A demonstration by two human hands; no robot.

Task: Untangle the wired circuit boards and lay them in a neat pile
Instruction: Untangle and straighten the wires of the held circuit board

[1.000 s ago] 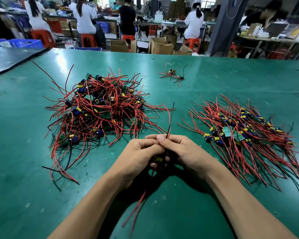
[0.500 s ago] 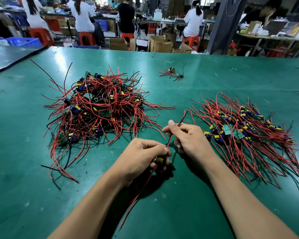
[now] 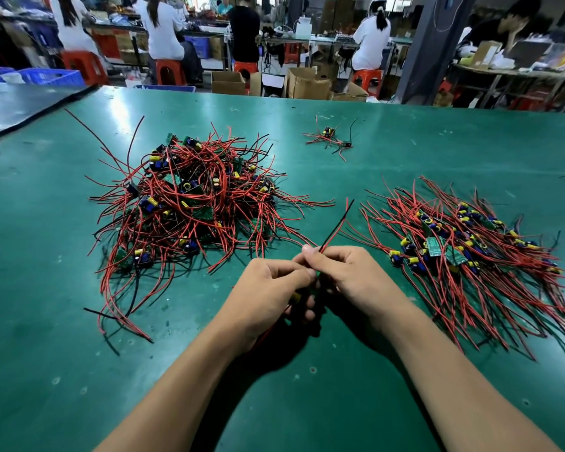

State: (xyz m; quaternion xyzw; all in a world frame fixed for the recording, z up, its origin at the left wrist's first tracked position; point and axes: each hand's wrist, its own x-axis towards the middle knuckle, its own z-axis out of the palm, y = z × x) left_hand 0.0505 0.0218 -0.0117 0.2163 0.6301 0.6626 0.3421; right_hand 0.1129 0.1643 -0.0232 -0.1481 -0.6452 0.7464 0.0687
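A small board (image 3: 296,297) is held just below the middle of the frame, above the green table (image 3: 46,337). Only a yellow part of it is seen, since most of it is hidden by the fingers. It is gripped by the left hand (image 3: 271,288), whose fingers are curled round it. Two wires (image 3: 335,228), one red and one black, are pinched between the thumb and fingers of the right hand (image 3: 349,275) and are seen rising up and to the right from the pinch. The two hands are pressed close, knuckles touching.

To the upper left of the hands, a loose tangle (image 3: 193,197) of boards and red and black wires is heaped on the table, with wire ends thrown out in every direction. To the right of the hands, a flatter pile (image 3: 463,252) is laid out, its boards gathered along the middle and its wires fanned toward the lower right. The hands are set between the two, touching neither.

Further back, above the middle of the frame, a stray board (image 3: 329,132) with a few wires is left alone.

Beyond the table's far edge, cardboard boxes (image 3: 307,83) are stood on the floor, and people (image 3: 163,27) are seated on red stools (image 3: 168,71) at benches, backs turned.
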